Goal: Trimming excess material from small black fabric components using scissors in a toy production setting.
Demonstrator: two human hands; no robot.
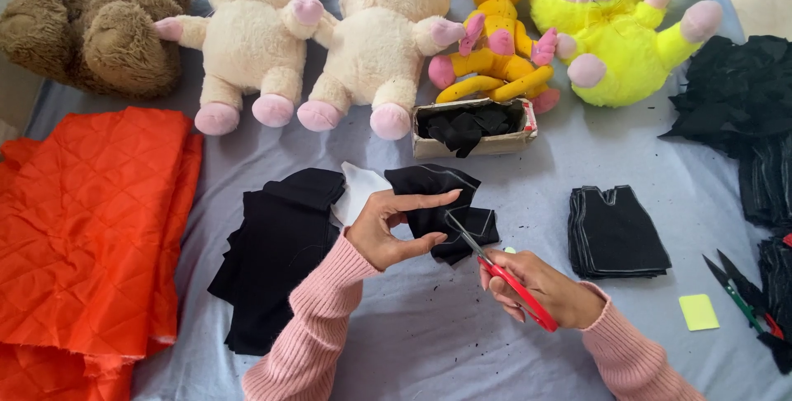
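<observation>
We pinched a black fabric piece in our left hand; our right hand gripped red scissors mid-cut, a cut stack finished beside.

Open grey surface near the front edge, between the orange quilted fabric and yellow note; hemmed in behind by black cloth pile, cardboard box and plush toys.

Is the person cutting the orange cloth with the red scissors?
No, the red scissors in the right hand meet black cloth; the orange cloth lies aside.
</observation>
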